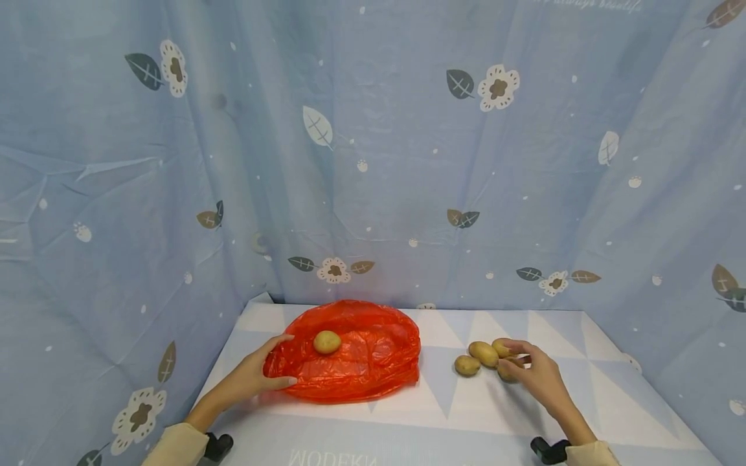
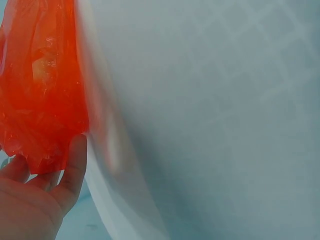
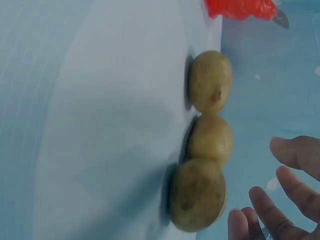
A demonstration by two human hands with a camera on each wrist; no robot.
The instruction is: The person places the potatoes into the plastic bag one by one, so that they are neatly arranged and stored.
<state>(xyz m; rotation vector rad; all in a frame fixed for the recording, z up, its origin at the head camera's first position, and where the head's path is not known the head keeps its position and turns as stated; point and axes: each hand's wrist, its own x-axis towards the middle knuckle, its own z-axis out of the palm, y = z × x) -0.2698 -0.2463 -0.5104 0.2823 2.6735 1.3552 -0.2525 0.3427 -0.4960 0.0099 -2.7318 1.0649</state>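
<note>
The right hand (image 1: 539, 377), fingers spread, is just beside the potatoes (image 1: 483, 353); the left hand (image 1: 254, 371), also spread, touches the red bag (image 1: 355, 369).

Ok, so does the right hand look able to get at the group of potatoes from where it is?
Most likely yes: the right hand is close by the potatoes, its fingers hold nothing, and the right wrist view shows nothing in between.
</note>
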